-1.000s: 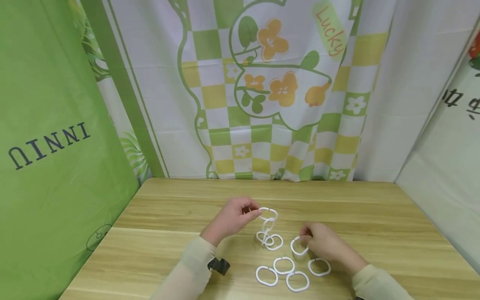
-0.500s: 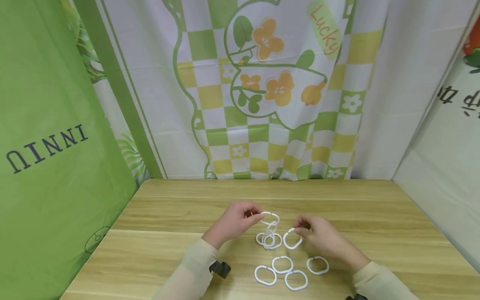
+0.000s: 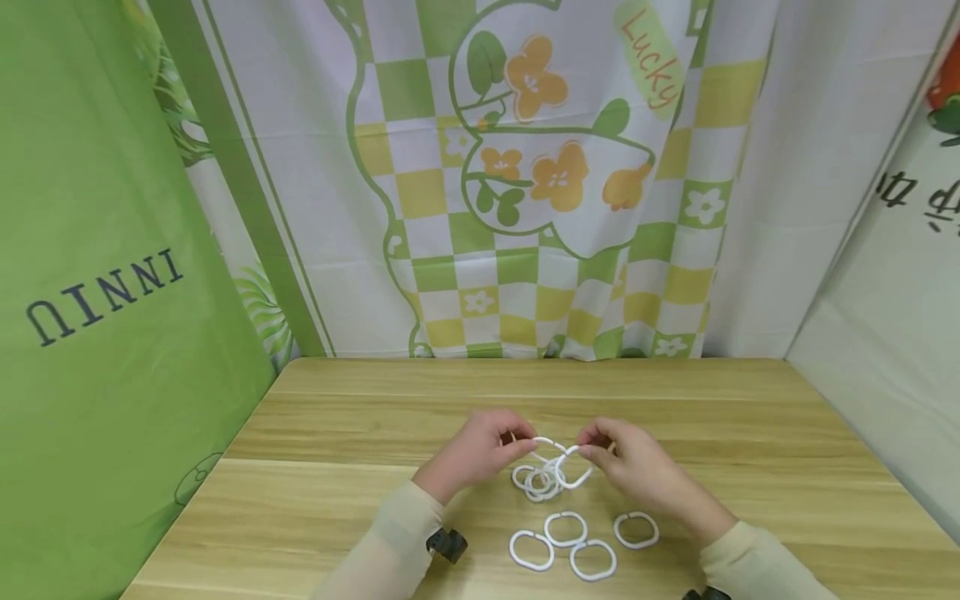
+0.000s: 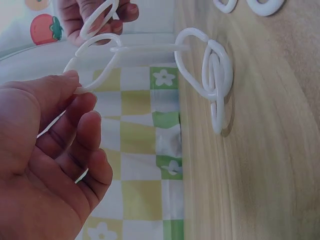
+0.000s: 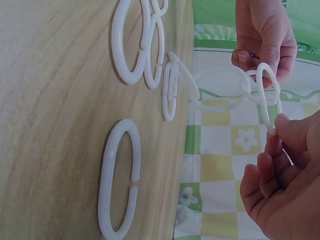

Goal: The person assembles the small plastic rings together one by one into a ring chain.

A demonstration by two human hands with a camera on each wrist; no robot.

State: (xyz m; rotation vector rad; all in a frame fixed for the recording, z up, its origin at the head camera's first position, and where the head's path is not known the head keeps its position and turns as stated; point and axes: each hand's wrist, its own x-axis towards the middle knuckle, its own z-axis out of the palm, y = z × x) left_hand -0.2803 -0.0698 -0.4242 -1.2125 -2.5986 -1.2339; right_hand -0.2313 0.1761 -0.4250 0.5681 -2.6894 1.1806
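Note:
My left hand (image 3: pixel 480 446) pinches the top ring of a chain of white plastic split curtain rings between thumb and forefinger. That top ring (image 4: pixel 107 75) has a small gap in its side, and the linked rings hang down to a small heap (image 3: pixel 538 497) on the table. My right hand (image 3: pixel 637 467) pinches a separate oval curtain ring (image 5: pixel 263 97) between thumb and fingertips. This ring overlaps the chain's top ring in the head view, its near end close by my left fingertips.
On the wooden table (image 3: pixel 360 533), three loose curtain rings (image 3: pixel 532 568) lie close together in front of the hands. Another loose ring (image 3: pixel 636 547) lies off to the right. A patterned curtain (image 3: pixel 480 250) hangs behind the table, with a green cloth (image 3: pixel 112 400) at the left.
My right hand has lifted its curtain ring off the table area and carried it left to the chain's top ring. My left hand has moved slightly right and lower, still pinching the chain.

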